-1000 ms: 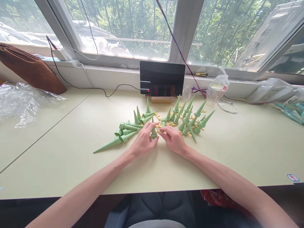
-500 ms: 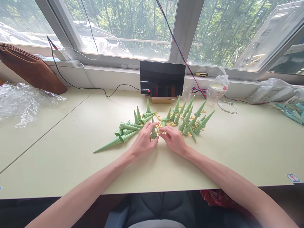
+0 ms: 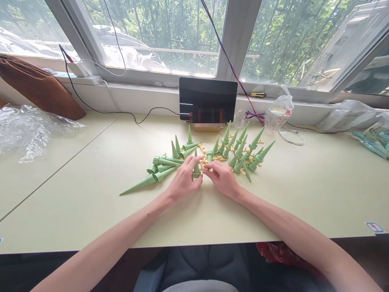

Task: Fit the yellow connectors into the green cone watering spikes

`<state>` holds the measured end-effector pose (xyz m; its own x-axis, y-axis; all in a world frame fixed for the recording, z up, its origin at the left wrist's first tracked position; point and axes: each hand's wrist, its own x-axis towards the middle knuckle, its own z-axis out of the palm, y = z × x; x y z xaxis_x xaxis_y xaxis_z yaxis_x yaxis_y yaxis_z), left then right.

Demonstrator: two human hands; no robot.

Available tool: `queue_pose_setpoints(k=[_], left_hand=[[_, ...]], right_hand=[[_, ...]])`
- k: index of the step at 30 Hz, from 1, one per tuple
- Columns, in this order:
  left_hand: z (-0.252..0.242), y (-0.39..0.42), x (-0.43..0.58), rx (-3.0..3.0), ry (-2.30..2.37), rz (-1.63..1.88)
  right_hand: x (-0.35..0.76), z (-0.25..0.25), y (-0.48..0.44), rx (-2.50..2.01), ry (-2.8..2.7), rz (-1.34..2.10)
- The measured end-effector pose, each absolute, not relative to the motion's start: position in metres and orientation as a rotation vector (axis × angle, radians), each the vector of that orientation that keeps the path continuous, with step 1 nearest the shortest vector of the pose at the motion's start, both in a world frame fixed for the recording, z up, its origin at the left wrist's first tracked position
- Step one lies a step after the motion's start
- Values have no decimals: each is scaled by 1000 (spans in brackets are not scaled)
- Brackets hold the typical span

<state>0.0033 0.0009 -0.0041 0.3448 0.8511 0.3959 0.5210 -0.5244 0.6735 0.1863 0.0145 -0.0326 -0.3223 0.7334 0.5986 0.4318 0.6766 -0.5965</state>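
Note:
My left hand (image 3: 182, 178) is closed around a green plant watering spike (image 3: 196, 172), which stands tip up on the table. Close beside it, the fingertips of my right hand (image 3: 225, 179) pinch a small yellow valve (image 3: 204, 168) at the spike's side; whether it is seated in the spike cannot be made out. Left of my hands lie loose green spikes (image 3: 164, 167) in a pile, with a few upright ones (image 3: 175, 148) behind. To the right stands a cluster of green spikes (image 3: 239, 152) with yellow valves on them. More yellow valves (image 3: 219, 159) lie between the groups.
A dark tablet (image 3: 208, 99) leans on a small cardboard stand (image 3: 206, 129) at the back. Clear plastic wrap (image 3: 33, 127) and a brown bag (image 3: 39, 89) are at the left. A bagged cup (image 3: 278, 113), a white cable (image 3: 291, 137) and plastic packets (image 3: 349, 115) lie at the right.

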Motion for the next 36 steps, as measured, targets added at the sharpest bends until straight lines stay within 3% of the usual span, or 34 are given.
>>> queue_pose_setpoints(k=[36], left_hand=[[-4,0,4,2176,1161,1026]], right_hand=[[185,-29,12,-945,-1954,405]])
